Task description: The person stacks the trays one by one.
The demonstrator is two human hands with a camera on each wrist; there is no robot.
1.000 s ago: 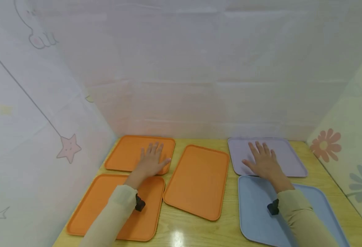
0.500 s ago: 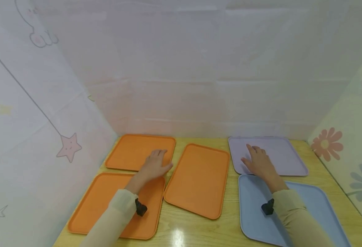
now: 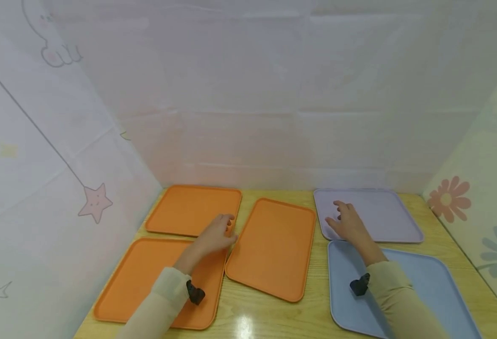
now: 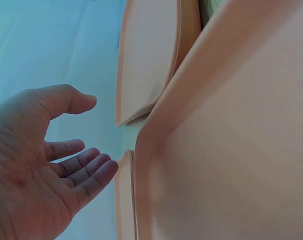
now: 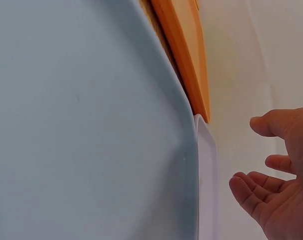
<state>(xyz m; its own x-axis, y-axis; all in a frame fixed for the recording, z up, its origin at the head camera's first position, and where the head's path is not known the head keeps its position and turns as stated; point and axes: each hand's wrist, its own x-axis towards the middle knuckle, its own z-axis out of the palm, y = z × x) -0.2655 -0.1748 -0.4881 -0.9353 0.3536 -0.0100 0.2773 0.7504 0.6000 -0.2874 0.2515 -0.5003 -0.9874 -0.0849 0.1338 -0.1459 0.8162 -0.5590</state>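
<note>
Left hand, fingers loosely bent, near orange rectangular tray at far left corner of wooden bench; right hand, likewise, near lavender rectangular tray, bench's far edge.

Head view: a creased white backdrop sheet stands at twelve o'clock, a yellow wood-grain tabletop lies at six. A pink five-pointed star print is located at nine; a red-petalled flower print, at three.

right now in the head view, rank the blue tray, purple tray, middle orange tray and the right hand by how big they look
1. Blue tray, though partly cut off
2. Middle orange tray and purple tray: too alike to rank
3. Right hand
</note>
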